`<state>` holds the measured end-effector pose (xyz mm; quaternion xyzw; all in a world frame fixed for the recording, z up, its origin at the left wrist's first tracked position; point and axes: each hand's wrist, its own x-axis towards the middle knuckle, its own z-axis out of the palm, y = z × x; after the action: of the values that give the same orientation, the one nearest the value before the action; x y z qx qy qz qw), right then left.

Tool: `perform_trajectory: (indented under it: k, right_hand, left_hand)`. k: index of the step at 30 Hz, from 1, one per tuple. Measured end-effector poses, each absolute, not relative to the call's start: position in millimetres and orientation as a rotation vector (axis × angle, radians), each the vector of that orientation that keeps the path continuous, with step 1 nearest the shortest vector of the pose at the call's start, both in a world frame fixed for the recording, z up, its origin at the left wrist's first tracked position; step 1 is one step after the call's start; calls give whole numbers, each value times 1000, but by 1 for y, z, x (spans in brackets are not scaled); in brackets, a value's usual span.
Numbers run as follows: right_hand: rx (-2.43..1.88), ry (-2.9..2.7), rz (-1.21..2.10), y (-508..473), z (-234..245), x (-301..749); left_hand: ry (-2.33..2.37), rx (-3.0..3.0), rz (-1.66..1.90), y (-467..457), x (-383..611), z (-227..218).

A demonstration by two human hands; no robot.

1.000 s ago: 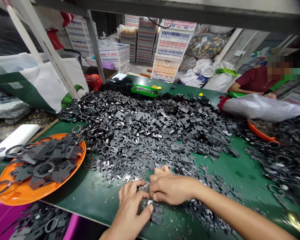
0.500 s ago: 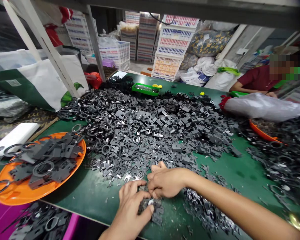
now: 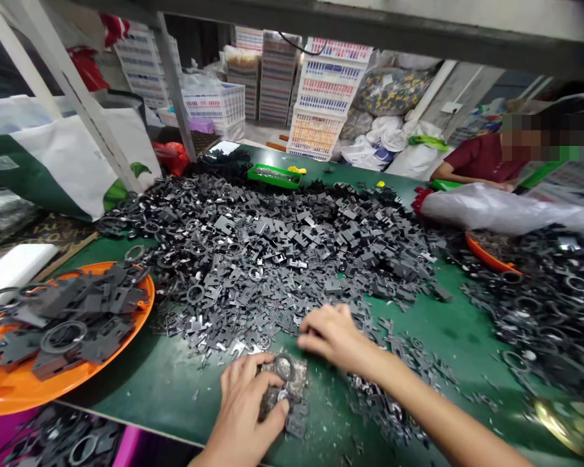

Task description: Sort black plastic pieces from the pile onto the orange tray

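Observation:
My left hand (image 3: 250,402) rests at the table's near edge, thumb and fingers closed on a dark plastic part. A dark ring (image 3: 285,368) and a small grey bracket (image 3: 296,418) show beside its fingertips, over a worn, speckled block (image 3: 299,376). What lies beneath the palm is hidden. Just up and right of the block, my right hand (image 3: 333,337) hovers with bent fingers slightly apart, nothing visible in them. It is nearest the front of a wide heap of small dark plastic parts (image 3: 272,259).
At left, an orange plate (image 3: 148,292) holds larger dark parts and rings, above a magenta bin (image 3: 126,447). A green tray (image 3: 275,176) stands behind the heap. More dark parts (image 3: 555,311) lie at right, near another person's maroon sleeve (image 3: 477,159). A metal post (image 3: 172,84) rises at back left.
My right hand has lifted off the block and moved up and right, fingers loosening, uncovering the dark ring. My left hand has stayed on the part. The whole view has shifted slightly.

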<state>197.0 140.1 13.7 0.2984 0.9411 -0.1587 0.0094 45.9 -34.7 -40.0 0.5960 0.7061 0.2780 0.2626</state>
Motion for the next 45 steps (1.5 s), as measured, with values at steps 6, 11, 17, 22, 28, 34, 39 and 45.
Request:
perform_trajectory:
  k: [6,11,17,22,28,34,39,45]
  right_hand:
    - [1389,3000,-75,215,-3,223]
    - [1435,3071,-11,190,1,229]
    - [1085,3515,-346,78,11,213]
    - [809,3378,-660,45,14,226]
    - [747,3357,-947,24,-22,246]
    - [756,3549,-802,11,-40,246]
    - [944,3527,-533,15,-29,241]
    - [1138,3453,-445,17,-29,232]
  left_hand:
    - [1942,1616,773,-36,47,-39]
    - [1949,1501,909,-41,46,-41]
    - [1541,1048,1196,-32,53,-19]
    - [1299,943,1049,-37,40,-1]
    - [971,1002,869,-56,31,-7]
    - [944,1158,775,-49,36,-3]
    - [1394,1384,746,-45,34,2]
    - [1624,1510,702,-38,32,-20]
